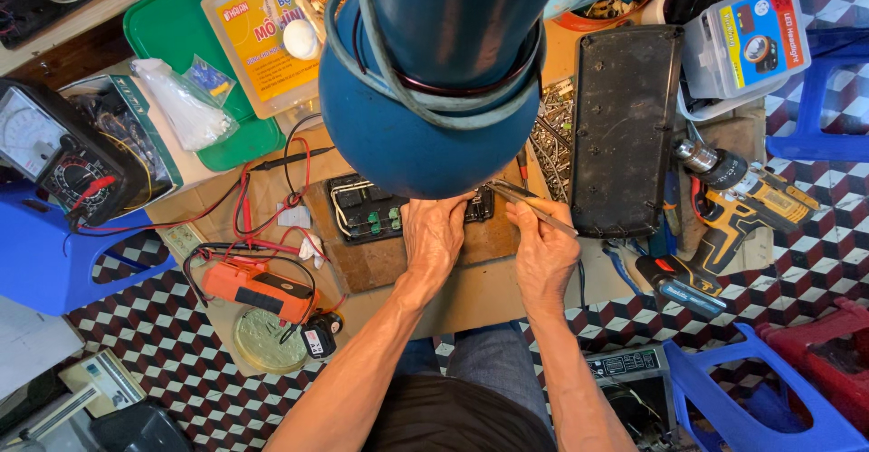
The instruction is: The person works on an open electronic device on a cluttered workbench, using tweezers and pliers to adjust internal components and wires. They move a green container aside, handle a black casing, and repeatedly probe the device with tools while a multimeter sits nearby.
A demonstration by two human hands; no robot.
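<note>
At the centre of the frame, just under the big blue lamp shade (pixel 425 135) that hides part of the work, both hands are on an opened black electronic unit (pixel 367 208) with green parts and white wires inside; it lies on a brown board (pixel 380 262) on the desk (pixel 489 294). The left hand (pixel 434 235) is curled, fingertips pressed down on the unit's right edge to steady it. The right hand (pixel 543 244) is clenched around a thin metal tool (pixel 529 203) — tweezers or a slim probe, it cannot be told which — whose tip points up-left into the unit, right beside the left fingertips. The step in hand looks like fine work on the internals: picking at or seating a small part while the other hand holds the case still. Judging from this, the next move calls for a steady tool tip and a firm hold, since the lamp shade covers the spot where the tip meets the unit. Left of the board lie red and black test leads (pixel 262 199), running toward an analogue meter (pixel 54 149) at the left edge, and an orange tool (pixel 258 287) lies lower left. To the right sits a black cover panel (pixel 625 126), and beyond it a yellow cordless drill (pixel 742 203) — well apart from both hands.
</note>
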